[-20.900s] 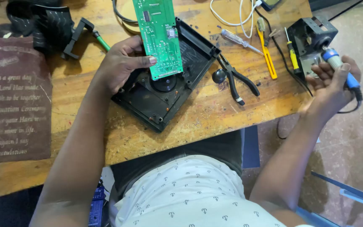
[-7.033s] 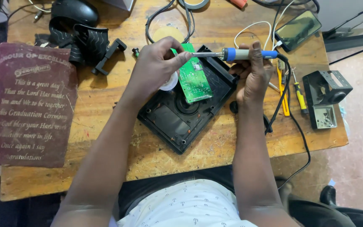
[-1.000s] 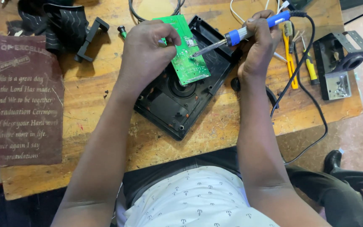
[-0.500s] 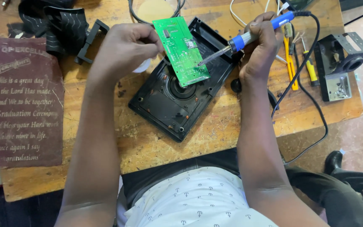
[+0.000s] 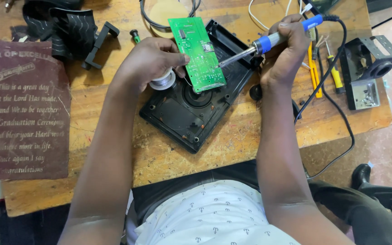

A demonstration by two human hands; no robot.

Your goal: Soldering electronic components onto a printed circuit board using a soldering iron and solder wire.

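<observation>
Head view: your left hand (image 5: pixel 148 63) pinches green circuit board (image 5: pixel 197 53) plus solder spool (image 5: pixel 162 81), board raised above black casing (image 5: pixel 196 97). Your right hand (image 5: pixel 286 50) grips soldering iron (image 5: pixel 268 41). Since half second ago, tip slid further along board, touching it: soldering underway.
</observation>
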